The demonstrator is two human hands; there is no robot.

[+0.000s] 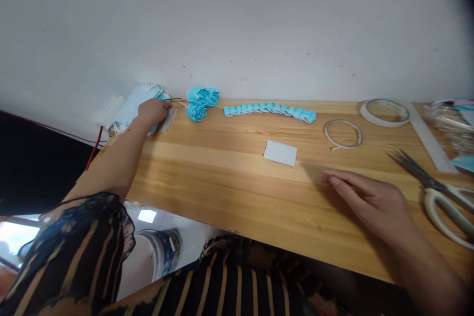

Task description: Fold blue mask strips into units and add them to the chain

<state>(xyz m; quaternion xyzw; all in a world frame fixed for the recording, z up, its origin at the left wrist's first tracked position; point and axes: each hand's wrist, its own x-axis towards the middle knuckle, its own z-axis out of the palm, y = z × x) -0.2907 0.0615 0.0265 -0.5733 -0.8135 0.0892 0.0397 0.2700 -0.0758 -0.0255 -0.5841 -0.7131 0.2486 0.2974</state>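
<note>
My left hand (153,111) reaches to the far left of the wooden table, its fingers curled down at a bundle of thin white strips (169,121). What the fingertips grip is hidden. Beside that hand lies a stack of blue face masks (138,101). Blue folded flowers (202,96) on thin stems lie just to its right. My right hand (374,200) hovers over the right part of the table, fingers stretched out and slightly blurred, with nothing seen in it. To its left is a small white rectangular piece (280,153), lying flat.
A pleated blue strip (270,108) lies along the wall. Farther right are a thin tape roll (343,134), a wide tape roll (385,112) with its end pulled out, and scissors (433,187) with open blades. Plastic packaging (450,118) sits at the right edge.
</note>
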